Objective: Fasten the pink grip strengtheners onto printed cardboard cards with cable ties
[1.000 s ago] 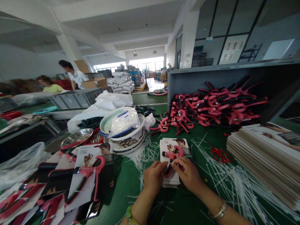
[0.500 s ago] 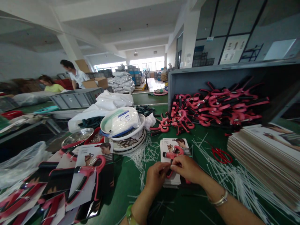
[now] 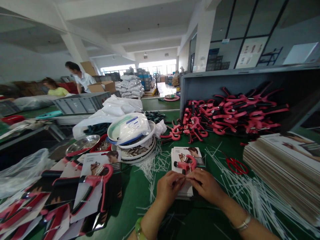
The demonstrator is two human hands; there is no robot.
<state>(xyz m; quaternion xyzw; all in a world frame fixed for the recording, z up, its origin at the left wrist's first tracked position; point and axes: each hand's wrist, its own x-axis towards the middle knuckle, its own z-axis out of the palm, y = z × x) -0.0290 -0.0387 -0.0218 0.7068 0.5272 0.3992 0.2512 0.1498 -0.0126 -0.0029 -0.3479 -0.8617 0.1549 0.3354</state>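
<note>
A pink-and-black hand grip strengthener [image 3: 192,162] with a metal spring lies on the top printed card [image 3: 178,154] of a small stack in front of me. My left hand [image 3: 168,188] is closed in a pinch at the left of its lower part. Opposite it, my right hand [image 3: 207,186] pinches too, fingertips almost meeting the left ones. Between them runs a thin strip that looks like a cable tie, mostly hidden by the fingers. The strengthener's handles are largely covered by my hands.
White cable ties [image 3: 257,196] are strewn right, near red-handled scissors [image 3: 236,166] and a tall card stack [image 3: 277,176]. A grey crate [image 3: 200,83] spills more strengtheners. Left are carded strengtheners [image 3: 93,181] and stacked bowls [image 3: 135,160]. Two people are at work beyond.
My right hand has turned and drawn slightly right, its fingers now pinching level with the left fingertips. My left hand has barely moved; the strengthener stays on the card.
</note>
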